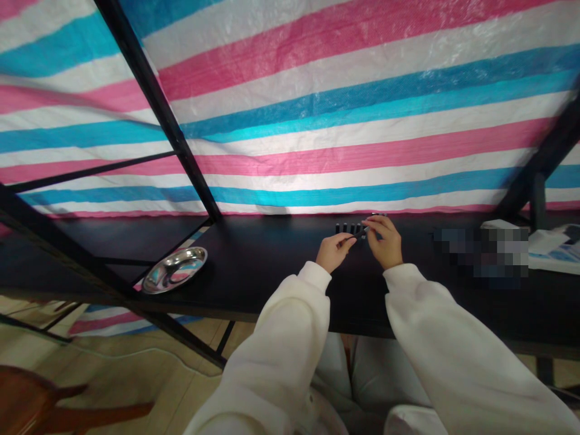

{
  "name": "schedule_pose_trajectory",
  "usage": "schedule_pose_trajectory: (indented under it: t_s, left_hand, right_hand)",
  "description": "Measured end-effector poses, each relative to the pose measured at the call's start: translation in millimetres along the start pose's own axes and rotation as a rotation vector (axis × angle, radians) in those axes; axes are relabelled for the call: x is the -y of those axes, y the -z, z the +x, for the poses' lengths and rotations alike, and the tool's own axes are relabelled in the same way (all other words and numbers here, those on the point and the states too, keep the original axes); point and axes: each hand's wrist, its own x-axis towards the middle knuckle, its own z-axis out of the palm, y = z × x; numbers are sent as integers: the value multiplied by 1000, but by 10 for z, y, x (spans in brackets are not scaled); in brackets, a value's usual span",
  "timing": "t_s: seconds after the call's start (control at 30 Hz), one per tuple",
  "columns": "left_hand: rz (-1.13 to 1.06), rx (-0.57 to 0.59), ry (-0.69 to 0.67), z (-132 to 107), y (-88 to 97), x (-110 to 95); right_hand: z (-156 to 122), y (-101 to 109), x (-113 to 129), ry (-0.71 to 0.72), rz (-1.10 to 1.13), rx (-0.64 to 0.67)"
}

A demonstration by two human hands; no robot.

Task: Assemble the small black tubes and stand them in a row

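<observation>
My left hand is closed in a pinch on a slim, dark, pen-like rod above the black table. My right hand is beside it, fingers pinched together at the rod's light, silvery end. Whether that end is a separate piece is too small to tell. Just behind my hands, several short dark sticks with pale tips lie side by side in a row on the table. My fingers partly hide the sticks at the right of the row.
A shiny oval metal dish sits at the left of the black table. Black metal frame bars rise at left and right. A striped plastic sheet hangs behind. White items and a blurred-out patch are at the right.
</observation>
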Motion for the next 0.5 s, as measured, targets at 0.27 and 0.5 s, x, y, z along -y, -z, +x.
schedule_pose_trajectory:
  t_s: [0.27,0.5]
  left_hand:
    - [-3,3,-6,-1,4,13]
    - [-26,3,-13,0,15,-25]
  right_hand:
    - [-5,6,3,8,15,9]
    - [-15,17,54,3,51,55]
